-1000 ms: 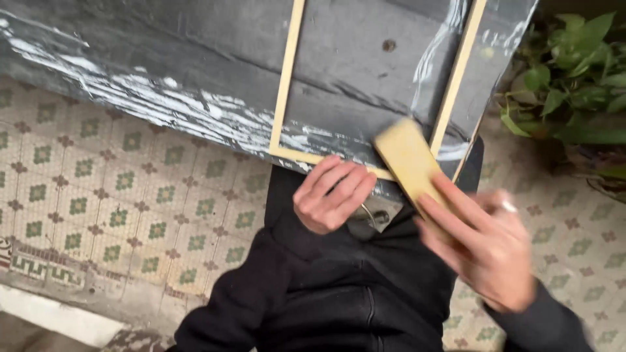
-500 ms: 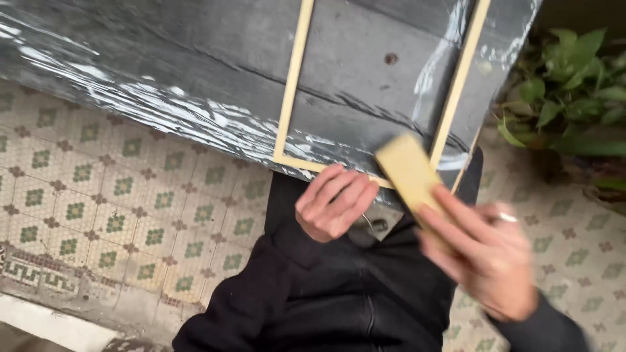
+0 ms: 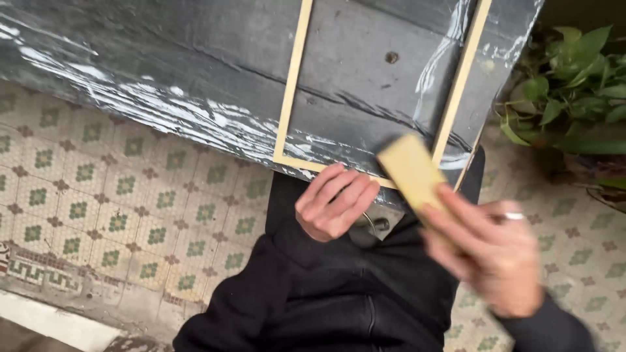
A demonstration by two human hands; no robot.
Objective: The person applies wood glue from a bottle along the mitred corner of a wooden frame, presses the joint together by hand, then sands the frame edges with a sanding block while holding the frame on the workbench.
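From the head view, no packages, labels or signs are seen. A pale wooden frame [image 3: 297, 104] is laid on a dark grey desk [image 3: 195, 58] covered in shiny clear film, its lower bar at the desk's near edge. The left hand [image 3: 336, 203] is placed at that lower bar, fingers half curled and pressed against the edge; nothing is gripped within them. The right hand [image 3: 486, 244], blurred, is raised just right of it, and a tan block [image 3: 414, 173] is clasped between its fingers, tilted up-left so that its far end overlaps the frame's lower right corner. A ring [image 3: 514, 216] is worn on that hand. A patterned tile floor [image 3: 98, 202] and a green plant [image 3: 574, 85] are seen beside the desk.

Compared with half a second before, the block and both hands are found in almost the same places.
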